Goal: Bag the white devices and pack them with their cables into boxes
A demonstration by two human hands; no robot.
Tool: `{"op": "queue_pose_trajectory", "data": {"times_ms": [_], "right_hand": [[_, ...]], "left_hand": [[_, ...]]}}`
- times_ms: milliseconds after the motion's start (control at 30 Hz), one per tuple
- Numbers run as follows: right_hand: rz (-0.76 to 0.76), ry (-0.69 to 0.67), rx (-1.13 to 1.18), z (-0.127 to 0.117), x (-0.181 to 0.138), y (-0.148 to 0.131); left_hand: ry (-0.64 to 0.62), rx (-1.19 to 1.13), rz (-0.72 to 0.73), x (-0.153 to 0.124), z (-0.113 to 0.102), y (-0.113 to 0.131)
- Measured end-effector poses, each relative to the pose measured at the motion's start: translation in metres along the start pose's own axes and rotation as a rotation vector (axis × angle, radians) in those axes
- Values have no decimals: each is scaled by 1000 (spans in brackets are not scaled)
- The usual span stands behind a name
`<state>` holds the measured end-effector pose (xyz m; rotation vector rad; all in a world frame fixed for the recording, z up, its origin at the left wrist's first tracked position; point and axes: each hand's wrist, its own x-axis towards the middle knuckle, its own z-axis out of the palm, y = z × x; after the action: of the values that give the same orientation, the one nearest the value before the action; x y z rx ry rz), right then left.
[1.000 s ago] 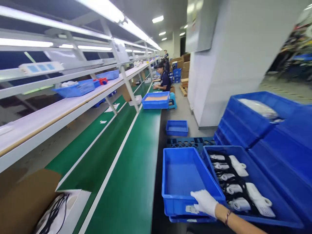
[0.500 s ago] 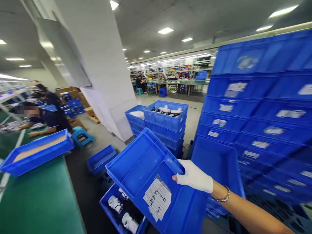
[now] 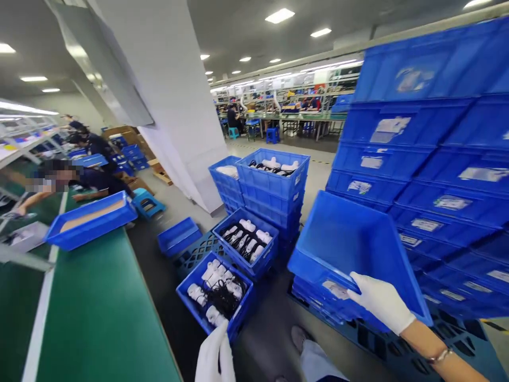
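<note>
My right hand (image 3: 384,303), in a white glove with bare fingertips, grips the near wall of an empty blue crate (image 3: 350,228). That crate sits slightly askew over a low stack of blue crates, a paper label on its near side. My left hand (image 3: 217,354), also gloved, is low in the middle, fingers stretched and apart, nothing visible in them. Its fingertips are at the near edge of a blue crate (image 3: 191,310) of white fittings (image 3: 217,273) and black cables; whether they touch it I cannot tell.
Another filled crate (image 3: 254,270) stands just behind, before stacked crates (image 3: 274,188). Tall blue stacks (image 3: 433,148) rise on the right. A green workbench (image 3: 103,313) runs along the left, bearing a shallow blue tray (image 3: 95,215). A co-worker (image 3: 95,178) leans over it. A white pillar (image 3: 170,106) stands ahead.
The blue crate my right hand held tilted in front has moved right and down onto the low stack. The filled crates behind it are now uncovered. My left hand has come into view.
</note>
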<state>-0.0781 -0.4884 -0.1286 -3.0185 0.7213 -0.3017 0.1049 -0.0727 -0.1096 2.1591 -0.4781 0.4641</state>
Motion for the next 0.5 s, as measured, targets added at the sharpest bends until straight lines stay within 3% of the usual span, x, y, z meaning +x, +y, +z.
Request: {"op": "queue_pose_trajectory", "data": {"times_ms": [67, 167, 367, 500], "right_hand": [[21, -139, -51, 41, -1, 24], [66, -236, -122, 76, 6, 47], [107, -292, -175, 93, 40, 57], [66, -307, -177, 95, 39, 52]], "left_hand": [[-39, 19, -9, -13, 10, -6], [-86, 28, -47, -31, 25, -4], [-150, 70, -35, -50, 48, 5], [-197, 122, 10, -53, 50, -2]]}}
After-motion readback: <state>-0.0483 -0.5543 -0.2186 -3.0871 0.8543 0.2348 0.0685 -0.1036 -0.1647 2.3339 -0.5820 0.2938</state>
